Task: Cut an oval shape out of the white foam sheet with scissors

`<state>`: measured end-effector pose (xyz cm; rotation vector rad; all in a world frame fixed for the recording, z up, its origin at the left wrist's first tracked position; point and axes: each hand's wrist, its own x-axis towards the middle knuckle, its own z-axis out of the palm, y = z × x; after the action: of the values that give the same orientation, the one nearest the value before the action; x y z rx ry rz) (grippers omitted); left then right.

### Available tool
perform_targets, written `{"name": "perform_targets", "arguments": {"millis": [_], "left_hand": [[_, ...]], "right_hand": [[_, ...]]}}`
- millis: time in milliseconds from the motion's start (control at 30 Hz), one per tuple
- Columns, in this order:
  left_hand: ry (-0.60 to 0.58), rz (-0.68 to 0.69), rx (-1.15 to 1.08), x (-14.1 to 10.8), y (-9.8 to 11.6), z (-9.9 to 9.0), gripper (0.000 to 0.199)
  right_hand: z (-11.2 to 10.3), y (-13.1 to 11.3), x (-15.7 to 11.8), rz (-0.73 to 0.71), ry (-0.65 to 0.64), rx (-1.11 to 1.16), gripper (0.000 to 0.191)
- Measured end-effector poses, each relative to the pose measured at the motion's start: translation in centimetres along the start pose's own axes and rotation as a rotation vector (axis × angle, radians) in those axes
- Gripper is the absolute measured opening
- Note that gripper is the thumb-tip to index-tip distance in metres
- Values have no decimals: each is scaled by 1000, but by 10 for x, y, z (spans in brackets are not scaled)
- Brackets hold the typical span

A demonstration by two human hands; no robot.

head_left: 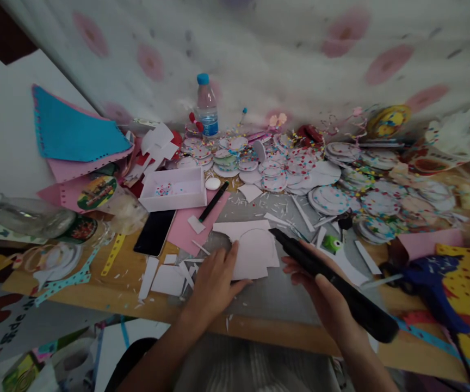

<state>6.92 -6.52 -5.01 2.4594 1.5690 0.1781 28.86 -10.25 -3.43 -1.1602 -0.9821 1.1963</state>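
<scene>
Left hand (214,277) lies splayed, grip apart, on notched white paper (255,254); right hand (329,306) hovers, grip clamped on a black plastic utility knife (359,305).

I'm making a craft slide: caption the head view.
Left hand on white card, right hand holding a black utility knife, speckled paper discs piled behind.

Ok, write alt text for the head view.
A person's left hand rests on pale paper on a cluttered table while the right hand holds a black utility knife, its tip close by. Behind are piles of speckled paper discs and a blue-capped bottle; a blue glue gun lies at right.
</scene>
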Motion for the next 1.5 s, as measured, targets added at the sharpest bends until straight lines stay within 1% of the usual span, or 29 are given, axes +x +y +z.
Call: {"name": "perform_targets", "arguments": {"millis": [67,167,233,300,400,467,533,600,667,733,800,867,967,1133,1333,1500], "left_hand": [[-10,9,-18,2,1,6,81],[6,32,-38,4,-2,10,81],[19,43,-51,5,-3,11,82],[42,50,-57,5,-5,13,83],[120,72,-59,3,-8,18,82],[193,95,-53,0,-10,22,80],[247,125,-43,-2,-12,26,77],[270,147,-38,-3,-14,29,76],[274,164,-40,-3,-15,30,75],[274,174,-44,-2,-15,30,74],[257,179,-44,-1,-14,29,72],[234,174,-41,0,-14,28,72],[208,170,-37,0,-13,27,73],[203,171,-32,-1,-12,27,75],[204,178,-27,-1,-13,26,74],[206,173,-35,-1,-14,28,76]], "right_hand": [[2,5,3,17,-27,-41,47],[8,11,7,6,21,-94,41],[14,14,11,26,17,-64,34],[22,14,15,75,-41,12,32],[30,14,20,118,-101,55,38],[32,15,22,117,-86,-8,38],[33,18,24,78,-33,-129,34],[33,21,26,2,2,-287,27],[34,24,27,-85,-34,-447,26],[35,28,28,-168,-116,-582,29],[36,31,28,-242,-180,-688,29],[37,36,27,-303,-196,-757,27],[36,44,25,-353,-163,-791,28],[34,55,22,-358,-171,-799,32],[35,50,20,-366,-172,-801,36],[37,50,20,-397,-180,-803,35]]}}
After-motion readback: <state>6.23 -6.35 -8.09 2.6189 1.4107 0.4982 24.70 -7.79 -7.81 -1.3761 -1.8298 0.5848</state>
